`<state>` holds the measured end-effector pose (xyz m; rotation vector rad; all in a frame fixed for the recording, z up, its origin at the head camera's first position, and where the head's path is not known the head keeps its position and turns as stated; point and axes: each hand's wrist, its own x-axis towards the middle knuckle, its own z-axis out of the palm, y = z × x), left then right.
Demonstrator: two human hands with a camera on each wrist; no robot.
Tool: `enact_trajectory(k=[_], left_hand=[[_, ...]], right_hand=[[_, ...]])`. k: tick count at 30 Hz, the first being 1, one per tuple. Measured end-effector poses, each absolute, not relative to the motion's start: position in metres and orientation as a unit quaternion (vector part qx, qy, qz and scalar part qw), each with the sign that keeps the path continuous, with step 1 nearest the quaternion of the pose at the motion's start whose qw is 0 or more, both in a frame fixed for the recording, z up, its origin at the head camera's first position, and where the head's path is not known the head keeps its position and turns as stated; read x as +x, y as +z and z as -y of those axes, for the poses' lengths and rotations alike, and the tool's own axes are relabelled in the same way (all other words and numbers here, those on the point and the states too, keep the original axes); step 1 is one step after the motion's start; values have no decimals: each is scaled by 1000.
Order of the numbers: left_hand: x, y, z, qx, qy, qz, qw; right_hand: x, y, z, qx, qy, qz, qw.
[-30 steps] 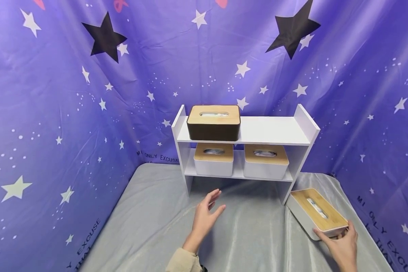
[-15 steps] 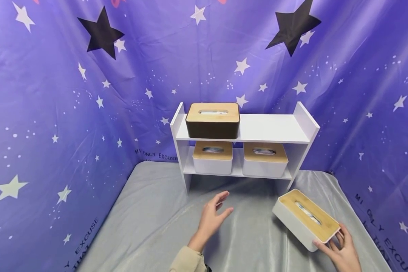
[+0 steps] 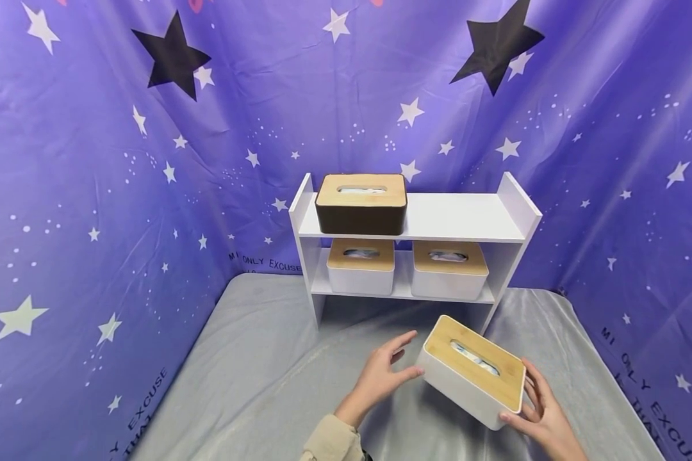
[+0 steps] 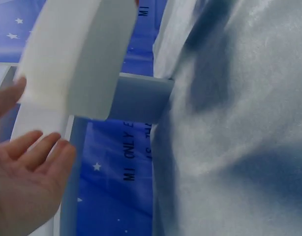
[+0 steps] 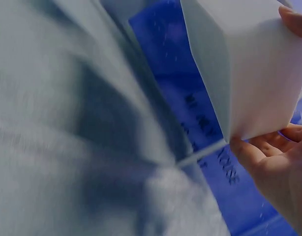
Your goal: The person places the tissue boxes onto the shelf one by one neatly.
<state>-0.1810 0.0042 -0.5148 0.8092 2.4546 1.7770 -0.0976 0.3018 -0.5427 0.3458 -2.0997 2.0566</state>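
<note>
A white tissue box (image 3: pixel 467 397) with a light wood lid is raised and tilted above the grey cloth. My right hand (image 3: pixel 544 416) grips its right end, thumb on the near side and fingers round the far side. At the box's left end is my left hand (image 3: pixel 380 378), its fingers extended and relaxed. The left thumb is at or very near the box corner; contact is unclear. In the left wrist view the box's white base (image 4: pixel 77 59) is beside the thumb. The right wrist view shows right fingertips (image 5: pixel 247 152) under the box end (image 5: pixel 264 83).
Behind stands a white two-tier shelf (image 3: pixel 461 214). A black tissue box (image 3: pixel 362 219) with a wood lid is at its upper left. Two white tissue boxes (image 3: pixel 361 282) sit on the lower tier. Grey cloth (image 3: pixel 254 384) covers the surface; purple star curtains (image 3: pixel 236 96) surround it.
The right hand has lifted the white tissue box and carried it left, from beside the shelf's right leg to in front of it. My left hand has moved right, up to the box's end.
</note>
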Motion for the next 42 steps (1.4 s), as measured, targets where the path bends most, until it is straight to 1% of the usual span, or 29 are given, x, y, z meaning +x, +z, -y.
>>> enact_trajectory(k=[3,6,14,18,21,24,27,29,32,36,39,42], left_hand=[[-178,-508,-3,274,584,-764,12],[-173,-501,-1,276,596,-754,-5],[-153,-471,3,268,619,-733,-94],[-152,-450,1,272,626,-717,-139],[-156,-435,-1,279,621,-711,-175],[-160,-420,-6,289,613,-707,-201],[-166,-405,-11,299,612,-700,-214],[-171,-395,-15,305,612,-695,-224],[-181,-380,-21,313,615,-684,-235],[-199,-362,-30,322,625,-667,-248],[-213,-353,-36,321,620,-666,-262],[-226,-350,-40,312,607,-677,-275]], right_hand=[[-99,-530,-294,143,687,708,81],[-101,-516,-287,167,680,708,86],[-107,-485,-278,284,711,633,113],[-114,-465,-274,317,704,618,144],[-119,-451,-270,311,692,627,176],[-125,-438,-267,308,677,628,227],[-132,-423,-264,302,662,627,279],[-138,-412,-263,289,654,629,303],[-146,-395,-261,236,613,665,356],[-160,-371,-256,137,557,701,423],[-175,-357,-252,97,554,694,450],[-190,-348,-249,75,554,686,466]])
